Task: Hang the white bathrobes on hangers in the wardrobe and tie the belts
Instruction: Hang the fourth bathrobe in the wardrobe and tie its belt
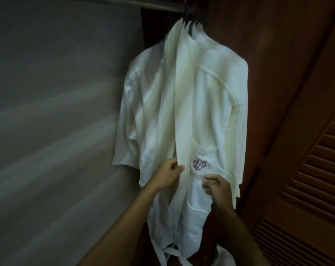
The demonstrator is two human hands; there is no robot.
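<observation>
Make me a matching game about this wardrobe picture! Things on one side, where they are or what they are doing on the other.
Things:
1. left hand
2. right hand
3. embroidered logo
4. belt

Places or states:
A. dangles loose at the bottom of the bathrobe
B. pinches the front edge band of the robe
C. sits on the robe's front, between the two hands and a little above them
D. pinches the fabric just under the logo

Pairs: 1-B, 2-D, 3-C, 4-A
</observation>
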